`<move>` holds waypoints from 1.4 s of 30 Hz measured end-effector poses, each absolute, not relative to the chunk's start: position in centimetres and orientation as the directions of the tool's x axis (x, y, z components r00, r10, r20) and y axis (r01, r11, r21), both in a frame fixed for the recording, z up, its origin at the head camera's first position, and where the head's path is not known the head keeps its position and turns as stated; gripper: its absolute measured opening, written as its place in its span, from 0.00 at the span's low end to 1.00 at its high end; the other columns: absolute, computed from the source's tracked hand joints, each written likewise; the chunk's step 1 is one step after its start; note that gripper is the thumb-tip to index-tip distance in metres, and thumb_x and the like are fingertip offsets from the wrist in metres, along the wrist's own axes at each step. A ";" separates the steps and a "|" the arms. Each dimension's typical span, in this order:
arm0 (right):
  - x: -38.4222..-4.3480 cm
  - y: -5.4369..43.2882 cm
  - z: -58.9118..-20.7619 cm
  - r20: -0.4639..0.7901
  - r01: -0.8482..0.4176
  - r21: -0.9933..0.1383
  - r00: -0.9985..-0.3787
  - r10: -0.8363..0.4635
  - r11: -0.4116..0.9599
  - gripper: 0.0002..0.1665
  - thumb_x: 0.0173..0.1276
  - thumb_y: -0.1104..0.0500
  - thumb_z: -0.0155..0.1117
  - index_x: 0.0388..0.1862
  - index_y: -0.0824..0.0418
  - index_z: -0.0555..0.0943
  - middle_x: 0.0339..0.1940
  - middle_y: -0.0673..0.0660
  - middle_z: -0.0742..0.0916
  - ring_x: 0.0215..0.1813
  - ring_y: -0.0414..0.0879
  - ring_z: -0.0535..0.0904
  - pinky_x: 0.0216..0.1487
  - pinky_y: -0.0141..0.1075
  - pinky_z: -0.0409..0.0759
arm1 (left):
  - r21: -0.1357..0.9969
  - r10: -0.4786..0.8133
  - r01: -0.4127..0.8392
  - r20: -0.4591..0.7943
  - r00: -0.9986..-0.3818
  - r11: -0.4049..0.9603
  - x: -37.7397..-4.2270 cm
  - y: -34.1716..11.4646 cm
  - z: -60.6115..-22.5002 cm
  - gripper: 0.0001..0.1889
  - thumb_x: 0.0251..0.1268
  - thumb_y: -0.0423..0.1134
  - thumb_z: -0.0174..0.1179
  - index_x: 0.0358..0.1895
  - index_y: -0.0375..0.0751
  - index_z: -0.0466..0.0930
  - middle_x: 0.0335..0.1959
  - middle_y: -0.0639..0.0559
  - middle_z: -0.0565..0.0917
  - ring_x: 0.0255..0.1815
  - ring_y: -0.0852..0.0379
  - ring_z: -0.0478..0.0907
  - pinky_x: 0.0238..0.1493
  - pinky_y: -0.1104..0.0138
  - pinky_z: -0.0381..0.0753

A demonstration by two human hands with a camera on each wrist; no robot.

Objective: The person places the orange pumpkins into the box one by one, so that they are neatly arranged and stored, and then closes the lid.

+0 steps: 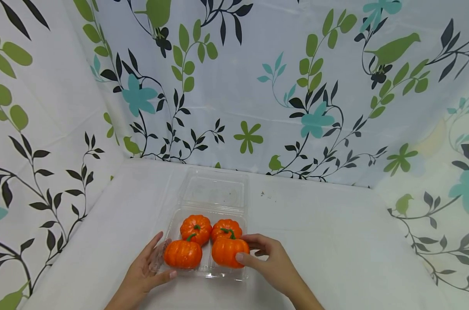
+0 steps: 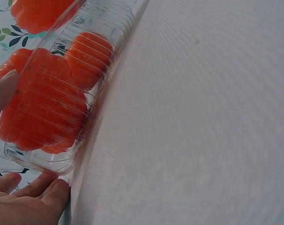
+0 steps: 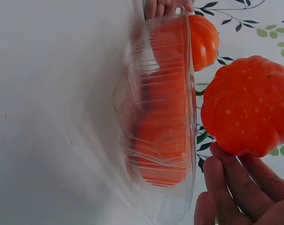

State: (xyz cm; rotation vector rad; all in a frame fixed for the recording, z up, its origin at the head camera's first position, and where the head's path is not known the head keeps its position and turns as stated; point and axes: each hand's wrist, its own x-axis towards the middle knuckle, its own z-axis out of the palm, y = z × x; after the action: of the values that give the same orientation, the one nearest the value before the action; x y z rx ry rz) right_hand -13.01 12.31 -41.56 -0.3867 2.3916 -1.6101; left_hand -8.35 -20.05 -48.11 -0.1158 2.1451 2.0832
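My right hand pinches an orange toy pumpkin with a green stem, thumb at the front and fingers behind. In the right wrist view, this held pumpkin is raised above the rim of a clear plastic clamshell container. Three similar pumpkins sit inside: a front left one, a back left one and a back right one, partly hidden. My left hand rests at the container's left end, its fingers along the side and its thumb stretched over the front left corner.
The container's clear lid lies folded back, away from me. A white cloth covers the table. Behind and at both sides hang white curtains printed with leaves, birds and flowers.
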 end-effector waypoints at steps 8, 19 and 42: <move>-12.8 11.9 -41.8 -0.055 -0.087 -0.880 -0.958 -0.281 0.467 0.26 0.62 0.39 0.72 0.56 0.48 0.85 0.50 0.44 0.87 0.61 0.49 0.76 0.66 0.65 0.68 | 0.987 0.045 -0.161 -0.162 -0.986 0.025 -8.4 -20.0 -48.1 0.54 0.59 0.33 0.73 0.83 0.50 0.44 0.79 0.38 0.59 0.79 0.43 0.52 0.64 0.73 0.68; -12.5 11.1 -42.3 -0.058 -0.089 -0.833 -0.967 -0.247 0.546 0.26 0.59 0.34 0.73 0.51 0.45 0.86 0.71 0.59 0.75 0.73 0.60 0.67 0.65 0.69 0.67 | 0.987 0.045 -0.157 -0.158 -0.986 0.028 -8.3 -19.9 -48.0 0.53 0.61 0.33 0.71 0.83 0.48 0.43 0.79 0.36 0.59 0.78 0.41 0.53 0.67 0.62 0.66; -12.3 9.8 -44.3 0.135 -0.282 -0.604 -0.958 -0.253 0.746 0.35 0.62 0.23 0.60 0.49 0.47 0.87 0.54 0.49 0.87 0.75 0.66 0.61 0.68 0.74 0.57 | 0.985 0.044 -0.169 -0.170 -0.984 0.026 -8.3 -19.8 -47.8 0.54 0.60 0.33 0.72 0.83 0.48 0.43 0.79 0.36 0.58 0.79 0.40 0.52 0.68 0.59 0.64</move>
State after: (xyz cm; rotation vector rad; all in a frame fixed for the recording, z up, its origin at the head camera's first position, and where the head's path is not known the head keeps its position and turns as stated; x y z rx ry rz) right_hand -12.33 9.78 -44.26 -0.4563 2.9765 -1.0405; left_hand -8.33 -19.83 -47.80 -0.1324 2.1346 2.0875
